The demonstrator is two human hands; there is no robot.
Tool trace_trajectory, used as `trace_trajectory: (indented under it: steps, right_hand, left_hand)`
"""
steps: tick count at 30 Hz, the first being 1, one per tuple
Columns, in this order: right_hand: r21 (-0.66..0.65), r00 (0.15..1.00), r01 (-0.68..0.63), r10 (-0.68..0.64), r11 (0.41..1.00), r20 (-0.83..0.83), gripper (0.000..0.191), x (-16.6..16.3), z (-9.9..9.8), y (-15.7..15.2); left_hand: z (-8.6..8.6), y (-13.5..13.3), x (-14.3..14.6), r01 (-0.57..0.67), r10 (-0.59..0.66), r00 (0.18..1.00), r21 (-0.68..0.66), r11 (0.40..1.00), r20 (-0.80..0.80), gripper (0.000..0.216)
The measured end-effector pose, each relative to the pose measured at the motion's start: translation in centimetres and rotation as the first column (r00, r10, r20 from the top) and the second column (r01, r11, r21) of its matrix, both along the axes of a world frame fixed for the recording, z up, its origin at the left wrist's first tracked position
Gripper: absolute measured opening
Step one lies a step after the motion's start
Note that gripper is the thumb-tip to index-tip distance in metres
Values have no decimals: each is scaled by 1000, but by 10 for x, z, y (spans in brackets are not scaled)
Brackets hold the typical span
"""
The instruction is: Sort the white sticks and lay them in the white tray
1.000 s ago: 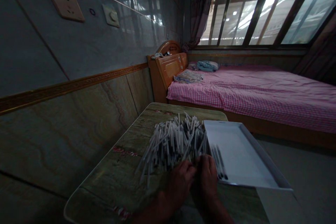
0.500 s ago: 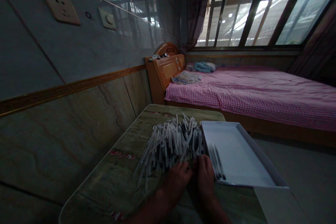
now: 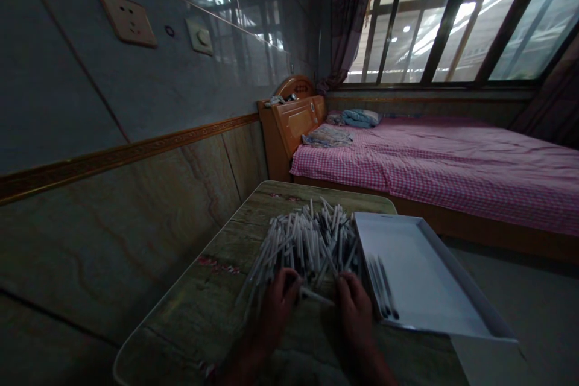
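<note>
A large heap of slim white pens (image 3: 303, 241), some with dark ends, lies on the table before me. My left hand (image 3: 281, 298) is closed at the near edge of the heap, pinching one white pen (image 3: 318, 297) that points right toward my other hand. My right hand (image 3: 353, 301) is also closed, between the heap and a shallow white tray (image 3: 429, 277). At its fingertips a white pen slants out of the heap and seems pinched, though blur hides the exact grip. Several pens (image 3: 383, 286) lie side by side along the tray's left wall, dark tips toward me.
The wood-patterned table (image 3: 181, 325) has rounded corners, and the tray reaches past its right edge. A tiled wall (image 3: 194, 193) runs along the left. Behind stands a bed (image 3: 429, 157) with a pink checked sheet and wooden headboard (image 3: 289, 123), below a window.
My hands were close together at the heap's near edge. Now the left has moved left and up, with a white pen showing in it. My view has turned slightly left.
</note>
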State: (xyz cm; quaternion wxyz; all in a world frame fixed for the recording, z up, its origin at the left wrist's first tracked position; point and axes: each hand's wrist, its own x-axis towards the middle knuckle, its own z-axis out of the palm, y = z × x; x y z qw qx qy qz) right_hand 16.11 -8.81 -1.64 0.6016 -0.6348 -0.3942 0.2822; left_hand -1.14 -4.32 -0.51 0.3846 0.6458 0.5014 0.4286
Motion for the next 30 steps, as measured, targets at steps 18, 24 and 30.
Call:
trace_trajectory:
  steps: [18, 24, 30]
  right_hand:
    - [-11, 925, -291, 284, 957, 252, 27, -9, -14, -8]
    - [-14, 940, -246, 242, 969, 242, 27, -13, -11, -9]
    - [-18, 931, -276, 272, 961, 243, 27, -10, -10, -9]
  left_hand:
    - [-2, 10, -29, -282, 323, 882, -164, 945, 345, 37]
    - [-8, 8, -28, -256, 303, 848, -166, 952, 434, 38]
    - [3, 19, -44, -491, 472, 725, -103, 865, 502, 33]
